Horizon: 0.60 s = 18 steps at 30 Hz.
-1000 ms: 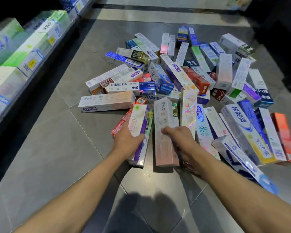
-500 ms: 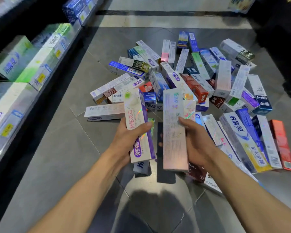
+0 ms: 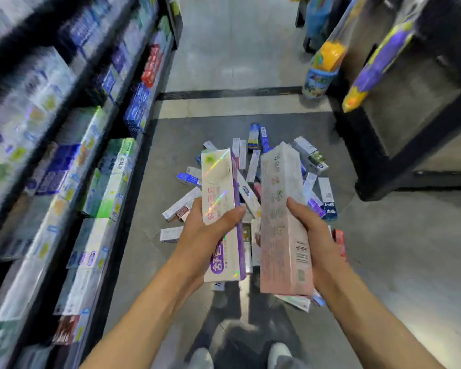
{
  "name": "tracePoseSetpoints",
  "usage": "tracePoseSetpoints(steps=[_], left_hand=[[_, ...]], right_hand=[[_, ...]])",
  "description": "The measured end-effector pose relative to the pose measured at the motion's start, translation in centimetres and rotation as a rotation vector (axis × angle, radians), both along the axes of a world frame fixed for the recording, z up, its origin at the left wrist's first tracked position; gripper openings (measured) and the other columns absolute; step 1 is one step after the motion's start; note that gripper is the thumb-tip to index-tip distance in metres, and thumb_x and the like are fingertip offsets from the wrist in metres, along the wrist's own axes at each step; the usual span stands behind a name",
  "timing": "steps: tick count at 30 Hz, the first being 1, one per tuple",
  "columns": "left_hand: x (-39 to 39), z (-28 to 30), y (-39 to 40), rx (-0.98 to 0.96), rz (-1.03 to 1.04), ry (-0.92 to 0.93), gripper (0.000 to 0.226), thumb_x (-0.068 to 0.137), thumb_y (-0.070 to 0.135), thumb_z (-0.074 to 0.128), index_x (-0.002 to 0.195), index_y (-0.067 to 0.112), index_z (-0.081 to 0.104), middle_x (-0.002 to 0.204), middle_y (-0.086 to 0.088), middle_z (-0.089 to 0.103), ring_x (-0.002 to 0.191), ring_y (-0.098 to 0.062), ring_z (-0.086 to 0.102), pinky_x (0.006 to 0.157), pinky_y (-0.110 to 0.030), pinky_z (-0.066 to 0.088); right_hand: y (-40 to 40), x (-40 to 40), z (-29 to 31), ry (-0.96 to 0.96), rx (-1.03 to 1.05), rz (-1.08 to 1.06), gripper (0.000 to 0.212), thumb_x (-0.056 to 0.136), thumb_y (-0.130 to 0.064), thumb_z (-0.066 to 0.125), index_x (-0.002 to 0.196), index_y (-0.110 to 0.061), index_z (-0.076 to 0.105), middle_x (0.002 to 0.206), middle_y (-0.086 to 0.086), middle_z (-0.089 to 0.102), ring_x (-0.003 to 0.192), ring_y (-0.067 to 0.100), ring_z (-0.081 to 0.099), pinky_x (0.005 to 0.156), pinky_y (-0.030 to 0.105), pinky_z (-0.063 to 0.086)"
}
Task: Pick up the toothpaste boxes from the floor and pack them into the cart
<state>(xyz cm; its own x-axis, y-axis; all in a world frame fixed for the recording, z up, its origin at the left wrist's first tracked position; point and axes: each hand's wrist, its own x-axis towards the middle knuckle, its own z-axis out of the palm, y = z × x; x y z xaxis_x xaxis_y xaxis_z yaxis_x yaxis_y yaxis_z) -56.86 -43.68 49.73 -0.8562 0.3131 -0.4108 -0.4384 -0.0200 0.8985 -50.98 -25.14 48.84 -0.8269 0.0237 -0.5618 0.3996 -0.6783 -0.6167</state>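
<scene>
Left hand grips a white cardboard toothpaste box with purple edge and holographic streaks, thumb across its front, fingers curled behind. Right hand grips a pale pink cardboard toothpaste box with a barcode, fingers wrapped round its right side. Both boxes upright, side by side, apart. Below and beyond hands: pile of mixed toothpaste boxes on grey tiled floor. Left of left hand: stocked shelves, blurred. Cart not visible.
</scene>
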Motion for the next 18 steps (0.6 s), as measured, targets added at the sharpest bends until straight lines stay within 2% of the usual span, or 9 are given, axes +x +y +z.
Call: tracePoseSetpoints(steps=[1,3,5,7,9,12,14,16,18], left_hand=[[0.5,3.9,0.6,0.008,-0.011,0.004,0.059,0.075,0.034,0.085,0.126,0.023,0.057,0.115,-0.006,0.074,0.104,-0.03,0.072,0.094,-0.054,0.056],[1.7,11.3,1.7,0.025,-0.019,0.033,0.049,0.084,0.024,0.081,0.125,0.022,0.055,0.107,-0.001,0.076,0.097,-0.024,0.074,0.083,-0.043,0.061],[2.9,18.0,2.8,0.032,-0.041,0.07,0.041,0.088,0.018,0.074,0.123,0.02,0.054,0.103,-0.002,0.077,0.091,-0.02,0.075,0.072,-0.033,0.061],[3.8,23.7,4.0,0.02,-0.04,0.095,0.042,0.086,0.021,0.077,0.122,0.02,0.054,0.108,-0.009,0.075,0.094,-0.028,0.074,0.078,-0.04,0.062],[4.7,28.1,5.2,0.005,-0.031,0.12,0.048,0.08,0.029,0.085,0.117,0.022,0.055,0.106,-0.011,0.074,0.096,-0.035,0.073,0.084,-0.051,0.06],[6.3,32.8,6.7,0.016,-0.047,0.143,0.057,0.069,0.036,0.085,0.116,0.023,0.056,0.105,-0.009,0.074,0.097,-0.034,0.072,0.086,-0.054,0.059],[7.5,34.6,7.2,0.031,-0.084,0.151,0.055,0.074,0.03,0.087,0.119,0.022,0.056,0.108,-0.008,0.074,0.098,-0.031,0.073,0.088,-0.052,0.059],[8.3,35.7,7.6,0.04,-0.142,0.167,0.046,0.082,0.028,0.083,0.119,0.024,0.055,0.108,-0.006,0.075,0.095,-0.027,0.074,0.084,-0.049,0.06],[8.8,36.5,8.0,0.069,-0.189,0.18,0.041,0.085,0.027,0.079,0.118,0.025,0.055,0.105,-0.004,0.075,0.091,-0.024,0.075,0.077,-0.042,0.061]], right_hand=[[0.4,0.5,3.9,-0.006,-0.007,-0.014,0.07,0.075,-0.045,0.066,0.127,0.002,0.063,0.097,0.024,0.067,0.074,0.032,0.068,0.06,0.037,0.061],[1.0,1.4,11.0,-0.003,0.001,-0.014,0.071,0.077,-0.046,0.067,0.123,0.009,0.062,0.104,0.028,0.068,0.082,0.035,0.071,0.071,0.041,0.063],[1.7,2.4,17.0,0.024,0.041,-0.026,0.084,0.075,-0.048,0.077,0.132,0.01,0.055,0.114,0.033,0.064,0.091,0.041,0.068,0.084,0.052,0.059],[2.5,3.4,22.1,0.048,0.093,-0.047,0.105,0.064,-0.054,0.087,0.138,0.007,0.046,0.111,0.031,0.062,0.092,0.043,0.064,0.09,0.062,0.053],[3.2,4.6,26.3,0.083,0.093,-0.093,0.113,0.054,-0.056,0.09,0.136,0.008,0.046,0.103,0.028,0.06,0.089,0.042,0.061,0.09,0.064,0.051],[4.7,7.2,31.8,0.152,0.066,-0.133,0.089,0.064,-0.046,0.079,0.128,0.01,0.055,0.098,0.026,0.063,0.083,0.038,0.065,0.092,0.061,0.05],[5.4,9.0,34.6,0.181,0.084,-0.143,0.069,0.076,-0.041,0.067,0.122,0.01,0.056,0.095,0.025,0.065,0.076,0.035,0.068,0.083,0.052,0.056],[5.6,10.4,36.2,0.164,0.128,-0.181,0.083,0.074,-0.044,0.076,0.127,0.013,0.048,0.101,0.025,0.06,0.077,0.032,0.067,0.073,0.046,0.059],[5.3,11.7,36.9,0.183,0.147,-0.248,0.102,0.066,-0.05,0.086,0.137,0.008,0.042,0.111,0.029,0.055,0.09,0.037,0.062,0.083,0.056,0.059]])
